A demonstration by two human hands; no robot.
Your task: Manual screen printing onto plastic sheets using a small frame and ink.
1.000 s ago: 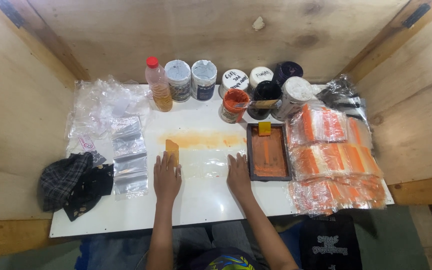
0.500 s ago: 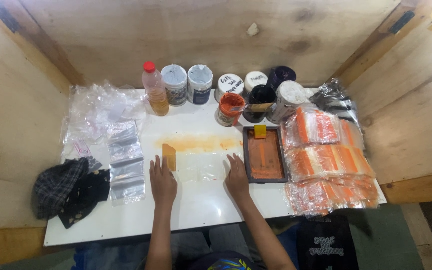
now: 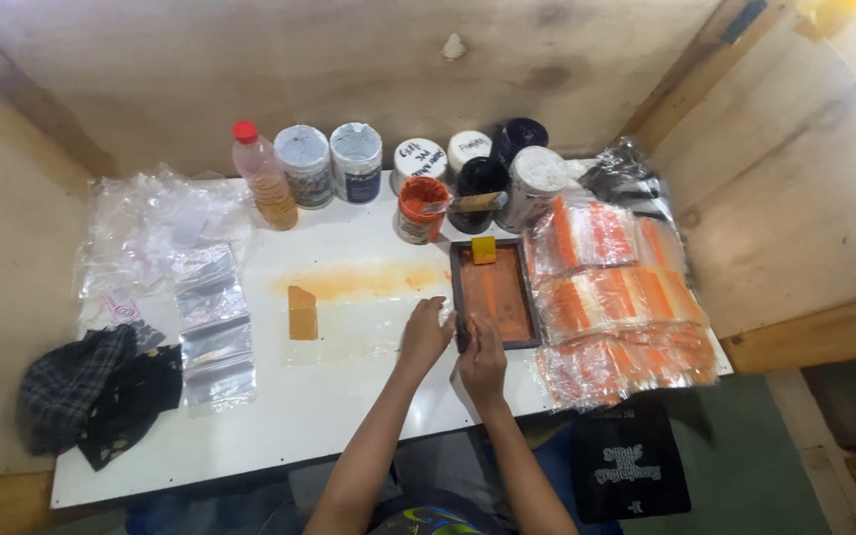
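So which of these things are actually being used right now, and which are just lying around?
In use: left hand and right hand at the dark framed screen, small yellow block on it.

Lying about: orange block, bottle, paint tubs, checked cloth, printed bags.

We see a small dark-framed rectangular printing screen smeared orange (image 3: 494, 294) lying flat on the white table, a yellow block (image 3: 484, 250) at its far end.
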